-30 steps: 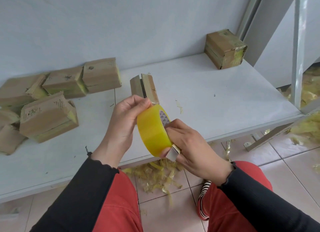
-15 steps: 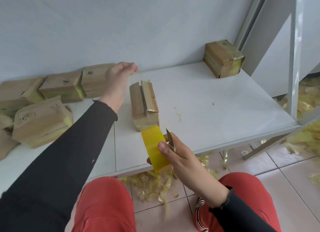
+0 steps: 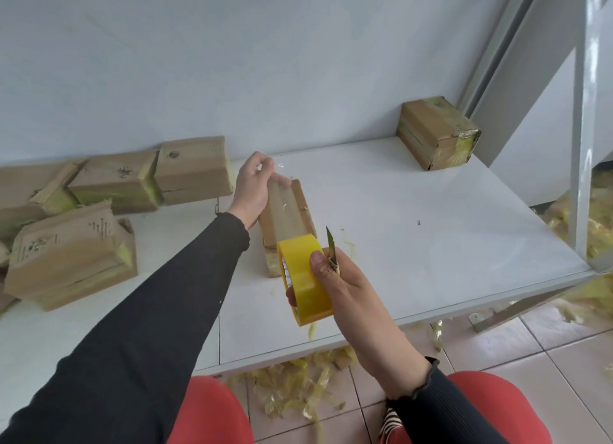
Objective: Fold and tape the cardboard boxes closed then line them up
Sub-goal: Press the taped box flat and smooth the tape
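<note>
Gripping the yellow tape roll (image 3: 304, 279) and a small blade (image 3: 331, 249), the right hand (image 3: 356, 299) is covering the near end of the box (image 3: 288, 218) mid-table (image 3: 431, 244). At its far end the left hand (image 3: 253, 186) is pinching clear tape that is hard to make out. Untaped boxes (image 3: 99, 204) are running off the left edge.

A white counter (image 3: 431, 244) stands against a plain pale wall (image 3: 232, 62). To the counter's right a white metal post (image 3: 583, 145) rises beside a slanted grey beam (image 3: 497, 62). Below the counter's front edge lies a pale tiled floor (image 3: 547, 360), strewn with crumpled yellowish tape scraps (image 3: 298, 387). Soft, even daylight fills the room.
</note>
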Demonstrator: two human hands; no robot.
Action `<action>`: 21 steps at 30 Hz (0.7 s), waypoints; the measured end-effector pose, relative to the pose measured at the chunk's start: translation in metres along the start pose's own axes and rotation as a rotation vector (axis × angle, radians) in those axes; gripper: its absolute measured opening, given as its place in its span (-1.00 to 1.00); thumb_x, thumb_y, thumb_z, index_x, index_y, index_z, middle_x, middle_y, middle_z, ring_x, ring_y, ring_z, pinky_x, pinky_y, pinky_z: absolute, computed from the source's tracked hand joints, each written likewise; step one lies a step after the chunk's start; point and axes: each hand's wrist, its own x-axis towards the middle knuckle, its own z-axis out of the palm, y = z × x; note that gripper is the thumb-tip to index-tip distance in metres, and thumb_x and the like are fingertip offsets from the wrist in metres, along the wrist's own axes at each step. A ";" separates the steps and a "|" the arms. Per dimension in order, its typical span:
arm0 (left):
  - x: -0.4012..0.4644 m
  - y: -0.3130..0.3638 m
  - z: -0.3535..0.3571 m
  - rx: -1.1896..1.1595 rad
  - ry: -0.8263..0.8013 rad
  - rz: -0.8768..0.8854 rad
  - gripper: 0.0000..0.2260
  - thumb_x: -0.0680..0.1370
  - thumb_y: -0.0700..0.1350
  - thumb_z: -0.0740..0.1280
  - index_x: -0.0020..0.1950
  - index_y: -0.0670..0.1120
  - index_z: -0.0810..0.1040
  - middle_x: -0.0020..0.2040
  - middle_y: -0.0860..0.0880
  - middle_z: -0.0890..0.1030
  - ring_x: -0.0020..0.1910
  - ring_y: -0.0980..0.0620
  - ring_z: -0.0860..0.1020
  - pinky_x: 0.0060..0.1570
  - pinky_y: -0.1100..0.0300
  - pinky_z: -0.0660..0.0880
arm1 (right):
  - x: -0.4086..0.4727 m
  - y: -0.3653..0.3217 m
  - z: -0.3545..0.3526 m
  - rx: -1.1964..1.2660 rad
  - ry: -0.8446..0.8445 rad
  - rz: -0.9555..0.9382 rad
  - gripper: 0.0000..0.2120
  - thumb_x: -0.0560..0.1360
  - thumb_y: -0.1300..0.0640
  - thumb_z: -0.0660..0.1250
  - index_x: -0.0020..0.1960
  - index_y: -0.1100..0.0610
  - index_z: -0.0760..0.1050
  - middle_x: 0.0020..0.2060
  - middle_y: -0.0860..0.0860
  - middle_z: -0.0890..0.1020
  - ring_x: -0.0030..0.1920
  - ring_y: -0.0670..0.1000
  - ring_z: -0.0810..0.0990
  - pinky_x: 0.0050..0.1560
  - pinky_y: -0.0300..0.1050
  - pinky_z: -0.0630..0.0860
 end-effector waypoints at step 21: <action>-0.006 -0.007 0.002 -0.113 0.012 -0.063 -0.84 0.71 -0.02 0.17 -0.05 -0.01 0.39 -0.11 -0.09 0.76 -0.14 -0.20 0.54 -0.05 -0.01 0.42 | 0.005 0.009 -0.002 -0.309 0.155 -0.040 -0.77 0.59 -0.26 0.24 -0.10 -0.14 0.48 -0.30 0.06 0.72 -0.19 0.15 0.74 -0.05 0.35 0.62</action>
